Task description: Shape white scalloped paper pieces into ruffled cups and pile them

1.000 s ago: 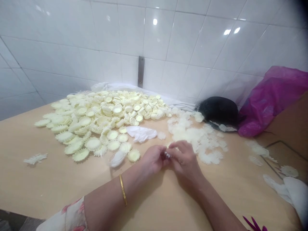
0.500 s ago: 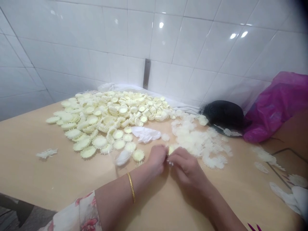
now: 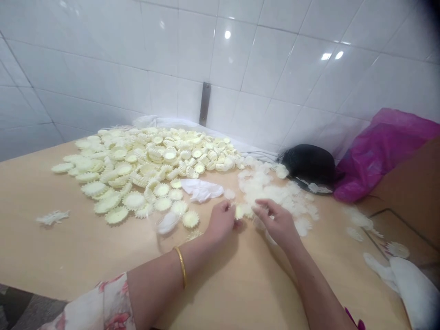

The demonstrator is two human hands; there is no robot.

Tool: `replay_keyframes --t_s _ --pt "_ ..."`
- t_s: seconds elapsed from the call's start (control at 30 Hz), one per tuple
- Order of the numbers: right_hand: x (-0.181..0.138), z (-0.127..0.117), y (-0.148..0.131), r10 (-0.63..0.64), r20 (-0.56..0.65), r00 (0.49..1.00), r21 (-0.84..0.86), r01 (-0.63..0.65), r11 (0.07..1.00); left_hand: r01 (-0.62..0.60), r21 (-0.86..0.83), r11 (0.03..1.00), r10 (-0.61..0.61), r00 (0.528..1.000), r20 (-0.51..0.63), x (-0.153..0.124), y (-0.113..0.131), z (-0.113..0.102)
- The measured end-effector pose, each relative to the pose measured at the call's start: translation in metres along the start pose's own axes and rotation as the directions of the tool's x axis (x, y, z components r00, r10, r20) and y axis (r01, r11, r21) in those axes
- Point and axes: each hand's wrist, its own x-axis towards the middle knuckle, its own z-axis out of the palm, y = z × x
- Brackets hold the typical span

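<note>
My left hand (image 3: 222,222) is closed, pinching a small pale-yellow disc with a scalloped edge (image 3: 239,211) between thumb and fingers. Just to its right, my right hand (image 3: 277,224) is over the near edge of a heap of thin white scalloped pieces (image 3: 266,190). Its thumb and fingers are bent and apart, and white pieces show around and below the fingertips. A large pile of pale-yellow scalloped discs (image 3: 137,158) spreads over the table beyond my left hand. A white oval bundle (image 3: 167,223) and a loose disc (image 3: 190,219) lie beside my left wrist.
A crumpled white cloth (image 3: 202,189) lies between the two heaps. At the back right are a black rounded object (image 3: 308,162) and a magenta plastic bag (image 3: 374,156). More white pieces (image 3: 359,217) lie at the right. A tiled wall (image 3: 261,59) rises behind the table.
My hands, together before, are now apart. The right has moved a little right to the white pieces; the left still holds the yellow disc. The view has shifted slightly.
</note>
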Motion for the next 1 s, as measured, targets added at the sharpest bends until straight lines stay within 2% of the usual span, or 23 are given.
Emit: replay_keyframes --t_s 0.07,0.13,0.2,0.27,0.33,0.5,0.6,0.67,0.77,0.87,0.93,1.0 --pt "0.005 0.001 0.014 -0.031 -0.061 0.998 -0.038 0.029 0.999 -0.064 0.073 0.995 0.064 0.998 0.015 -0.001 0.0 -0.003" --pt "0.006 0.001 0.02 -0.044 -0.102 0.994 -0.056 0.038 0.998 -0.183 0.15 0.972 0.179 0.983 0.044 -0.005 0.004 -0.007" --pt "0.005 0.002 0.021 0.004 -0.112 0.994 -0.067 -0.011 0.998 -0.319 0.236 0.918 0.309 0.948 0.079 -0.012 0.008 -0.009" --pt "0.004 0.003 0.021 0.062 -0.111 0.992 -0.077 -0.07 0.995 -0.41 0.32 0.854 0.39 0.912 0.127 -0.021 0.01 -0.01" --pt "0.004 0.003 0.022 0.103 -0.116 0.988 -0.063 -0.11 0.992 -0.455 0.389 0.801 0.411 0.891 0.194 -0.03 0.011 -0.012" --pt "0.007 0.003 0.019 0.18 -0.05 0.982 0.133 -0.172 0.976 -0.521 0.484 0.703 0.412 0.853 0.32 -0.04 0.012 -0.017" --pt "0.007 0.0 0.014 0.147 0.005 0.989 0.09 -0.147 0.985 -0.552 0.516 0.655 0.415 0.834 0.365 -0.038 0.013 -0.02" --pt "0.008 -0.003 0.013 0.113 0.003 0.994 0.029 -0.113 0.993 -0.578 0.535 0.616 0.418 0.816 0.401 -0.035 0.011 -0.022" --pt "0.009 -0.007 0.011 0.063 -0.061 0.996 -0.051 -0.066 0.997 -0.61 0.563 0.557 0.44 0.792 0.424 -0.034 0.002 -0.025" --pt "0.008 -0.006 -0.006 -0.05 -0.135 0.99 -0.106 0.035 0.994 -0.633 0.54 0.554 0.467 0.774 0.429 -0.036 -0.008 -0.027" --pt "0.007 -0.002 -0.03 -0.321 -0.102 0.941 -0.237 0.291 0.927 -0.632 0.452 0.63 0.466 0.773 0.43 -0.037 -0.014 -0.024" --pt "0.004 0.005 -0.061 -0.478 0.0 0.878 -0.238 0.464 0.853 -0.541 0.276 0.794 0.456 0.831 0.318 -0.036 -0.016 -0.017"
